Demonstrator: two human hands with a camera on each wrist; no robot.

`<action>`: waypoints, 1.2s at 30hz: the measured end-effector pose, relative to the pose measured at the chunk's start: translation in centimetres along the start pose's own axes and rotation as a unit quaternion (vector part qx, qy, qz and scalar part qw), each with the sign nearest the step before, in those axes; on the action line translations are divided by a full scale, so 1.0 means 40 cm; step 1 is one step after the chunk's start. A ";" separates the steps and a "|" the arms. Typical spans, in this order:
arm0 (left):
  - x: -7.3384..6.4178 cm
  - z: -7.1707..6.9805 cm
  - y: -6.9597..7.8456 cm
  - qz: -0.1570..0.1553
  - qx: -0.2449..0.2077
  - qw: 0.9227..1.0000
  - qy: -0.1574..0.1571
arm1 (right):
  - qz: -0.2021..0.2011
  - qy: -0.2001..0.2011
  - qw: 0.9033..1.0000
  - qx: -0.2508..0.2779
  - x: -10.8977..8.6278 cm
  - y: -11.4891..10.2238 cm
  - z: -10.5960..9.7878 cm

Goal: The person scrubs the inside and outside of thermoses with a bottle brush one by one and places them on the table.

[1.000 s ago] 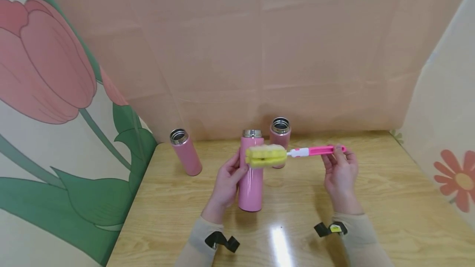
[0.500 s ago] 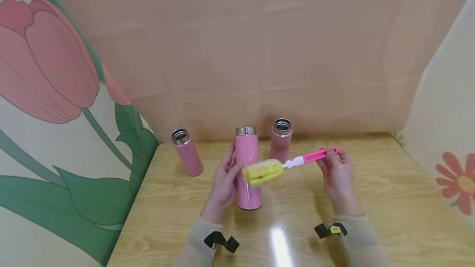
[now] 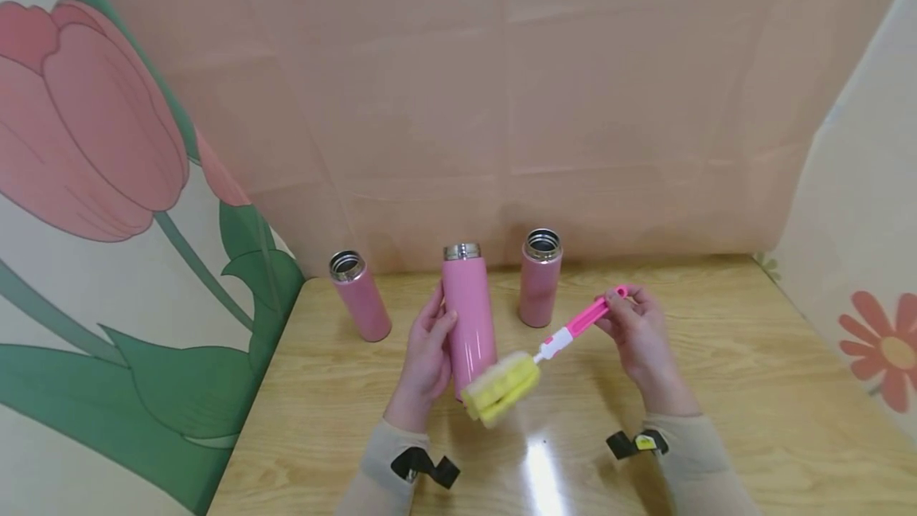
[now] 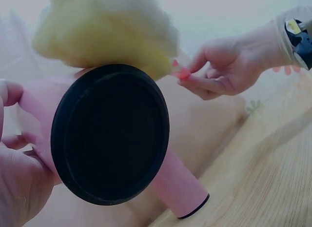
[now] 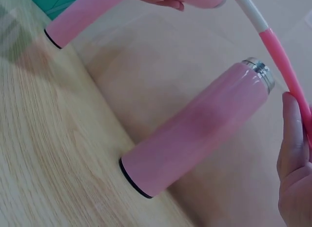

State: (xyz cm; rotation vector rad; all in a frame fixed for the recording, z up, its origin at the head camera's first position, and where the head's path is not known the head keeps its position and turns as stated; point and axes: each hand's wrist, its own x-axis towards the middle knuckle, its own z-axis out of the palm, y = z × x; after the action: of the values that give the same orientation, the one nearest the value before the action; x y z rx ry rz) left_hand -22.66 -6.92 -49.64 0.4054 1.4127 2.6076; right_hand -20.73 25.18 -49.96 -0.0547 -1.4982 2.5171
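Note:
My left hand [image 3: 426, 353] grips a pink thermos bottle [image 3: 469, 309] round its side, lifted off the table, with its steel neck up. Its black base [image 4: 111, 134] faces the left wrist camera. The pink handle end of a bottle brush [image 3: 556, 342] is pinched in my right hand [image 3: 640, 337]. The brush's yellow sponge head [image 3: 501, 386] points down and left, in front of the held bottle's lower part. Whether sponge and bottle touch, I cannot tell.
Two more pink thermos bottles stand without lids at the table's back: the left bottle [image 3: 361, 299] and the right bottle [image 3: 540, 281]. Behind them hangs a pinkish backdrop [image 3: 501, 102]. The wooden table [image 3: 752, 388] extends to both sides.
The brush has swung from level to slanting, its sponge head moving down. My right hand has moved a little left. The held bottle has shifted left and tilted slightly.

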 end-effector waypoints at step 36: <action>-0.014 0.022 0.000 -0.011 0.100 0.991 -0.093 | -0.070 0.254 0.921 0.286 0.014 -0.034 0.017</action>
State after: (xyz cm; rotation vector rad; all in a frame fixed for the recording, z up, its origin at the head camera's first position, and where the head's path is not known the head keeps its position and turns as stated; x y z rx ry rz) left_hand -21.87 -6.37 -49.27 0.6355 1.6072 2.3470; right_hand -21.13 25.33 -48.40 -0.4476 -0.5288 2.4539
